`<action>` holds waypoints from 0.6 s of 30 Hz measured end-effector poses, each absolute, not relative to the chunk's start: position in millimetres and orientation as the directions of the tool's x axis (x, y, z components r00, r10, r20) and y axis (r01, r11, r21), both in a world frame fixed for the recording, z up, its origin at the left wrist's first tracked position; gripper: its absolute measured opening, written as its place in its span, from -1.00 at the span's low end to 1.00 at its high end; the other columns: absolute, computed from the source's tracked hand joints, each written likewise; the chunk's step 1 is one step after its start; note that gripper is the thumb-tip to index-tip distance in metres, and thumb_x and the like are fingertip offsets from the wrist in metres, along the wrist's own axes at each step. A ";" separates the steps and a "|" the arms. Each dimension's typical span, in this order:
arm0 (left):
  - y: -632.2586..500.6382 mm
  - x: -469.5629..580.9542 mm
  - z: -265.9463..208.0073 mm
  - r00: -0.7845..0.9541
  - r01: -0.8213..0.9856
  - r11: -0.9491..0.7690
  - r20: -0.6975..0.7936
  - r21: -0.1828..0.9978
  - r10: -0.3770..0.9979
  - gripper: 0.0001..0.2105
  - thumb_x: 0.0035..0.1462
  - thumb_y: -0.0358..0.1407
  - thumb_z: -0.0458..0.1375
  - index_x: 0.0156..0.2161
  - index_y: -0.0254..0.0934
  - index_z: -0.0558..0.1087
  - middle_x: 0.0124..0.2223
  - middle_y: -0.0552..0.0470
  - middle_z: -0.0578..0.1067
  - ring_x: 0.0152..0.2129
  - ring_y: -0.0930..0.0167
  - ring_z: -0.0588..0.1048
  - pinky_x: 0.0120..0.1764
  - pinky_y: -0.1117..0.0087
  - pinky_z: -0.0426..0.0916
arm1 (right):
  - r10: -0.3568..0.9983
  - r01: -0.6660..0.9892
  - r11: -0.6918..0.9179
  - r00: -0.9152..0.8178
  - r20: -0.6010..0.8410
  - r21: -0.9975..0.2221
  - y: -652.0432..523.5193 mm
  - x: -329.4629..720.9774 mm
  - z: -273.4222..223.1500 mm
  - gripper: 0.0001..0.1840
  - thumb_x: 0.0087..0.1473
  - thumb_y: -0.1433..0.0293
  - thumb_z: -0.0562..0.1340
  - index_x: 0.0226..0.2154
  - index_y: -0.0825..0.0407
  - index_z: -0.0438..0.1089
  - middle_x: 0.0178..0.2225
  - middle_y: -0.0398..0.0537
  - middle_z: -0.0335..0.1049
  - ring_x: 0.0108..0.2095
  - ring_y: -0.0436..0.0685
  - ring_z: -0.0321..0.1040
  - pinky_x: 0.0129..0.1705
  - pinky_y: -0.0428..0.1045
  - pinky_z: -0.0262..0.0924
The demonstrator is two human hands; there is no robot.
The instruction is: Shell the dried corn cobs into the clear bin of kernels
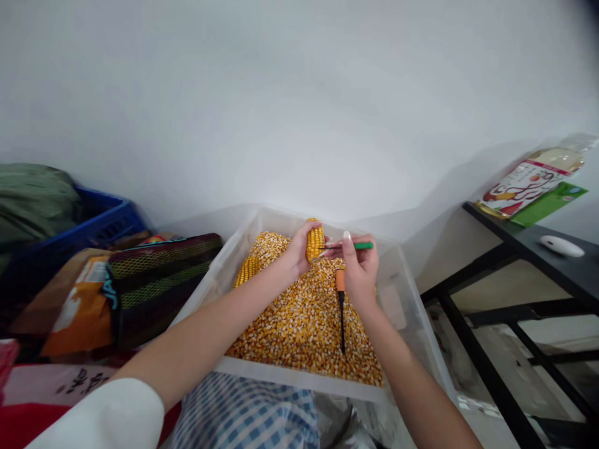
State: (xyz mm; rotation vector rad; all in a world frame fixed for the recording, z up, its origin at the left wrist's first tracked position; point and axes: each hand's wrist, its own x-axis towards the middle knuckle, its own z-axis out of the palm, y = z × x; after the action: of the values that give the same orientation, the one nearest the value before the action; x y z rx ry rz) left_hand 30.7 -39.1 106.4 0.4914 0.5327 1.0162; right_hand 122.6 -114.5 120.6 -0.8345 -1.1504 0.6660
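Observation:
My left hand (298,249) is closed around a yellow corn cob (315,242), held upright above the bin. In my right hand (359,268) is a slim green-handled screwdriver (363,246); its thin metal shaft points left, and the tip is at the cob's lower side. Loose corn kernels (299,330) lie deep in a translucent plastic bin (421,305) below both hands. Another corn cob (247,270) rests on the kernels at the left. An orange-and-black screwdriver (340,284) lies on the kernels under my right wrist.
A white wall (299,112) stands right behind the bin. To the left are a blue crate (112,215) and a dark mesh bag (161,284). Blue checked cloth (243,411) is in front. A black shelf (528,243) at right holds a bottle (526,187) and a white object (561,246).

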 end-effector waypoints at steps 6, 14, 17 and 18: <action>-37.4 30.9 104.6 0.441 -0.658 0.450 -0.175 0.604 0.880 -0.87 -0.06 -0.28 0.12 -0.47 -0.31 0.29 -0.61 0.01 0.42 -0.75 0.44 0.38 -0.67 0.45 0.27 | 0.804 -0.001 0.548 0.276 0.527 -0.836 -115.5 122.7 119.2 -0.80 0.08 0.25 0.17 -0.43 -0.02 0.16 -0.48 -0.21 0.36 -0.55 -0.04 0.37 -0.46 -0.07 0.34; -33.0 29.6 99.2 0.458 -0.654 0.474 -0.190 0.589 0.868 -0.84 -0.07 -0.26 0.13 -0.50 -0.32 0.30 -0.61 0.03 0.40 -0.75 0.48 0.36 -0.68 0.47 0.24 | 0.784 -0.006 0.595 0.223 0.579 -0.804 -113.4 122.7 106.6 -0.84 0.06 0.31 0.20 -0.41 -0.01 0.18 -0.41 -0.19 0.34 -0.52 -0.04 0.37 -0.39 -0.04 0.35; -32.7 28.4 99.6 0.468 -0.634 0.490 -0.208 0.598 0.859 -0.83 -0.06 -0.24 0.12 -0.51 -0.32 0.30 -0.62 0.03 0.39 -0.76 0.48 0.35 -0.69 0.46 0.22 | 0.784 -0.004 0.600 0.205 0.586 -0.800 -112.8 123.7 101.1 -0.85 0.06 0.31 0.19 -0.40 -0.01 0.18 -0.39 -0.17 0.34 -0.47 -0.01 0.39 -0.37 -0.02 0.36; -32.9 28.0 99.7 0.470 -0.627 0.492 -0.211 0.604 0.857 -0.82 -0.06 -0.23 0.12 -0.51 -0.32 0.30 -0.63 0.03 0.38 -0.76 0.48 0.34 -0.70 0.46 0.21 | 0.783 0.012 0.599 0.199 0.589 -0.801 -112.9 124.0 99.4 -0.85 0.07 0.31 0.19 -0.40 -0.01 0.19 -0.39 -0.17 0.34 -0.47 -0.01 0.39 -0.36 -0.02 0.35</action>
State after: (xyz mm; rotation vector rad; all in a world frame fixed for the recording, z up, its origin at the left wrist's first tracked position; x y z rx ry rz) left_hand 28.0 -32.9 99.7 0.4862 0.5355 0.9541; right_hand 124.0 -112.9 99.4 -0.7826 -1.2692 0.6245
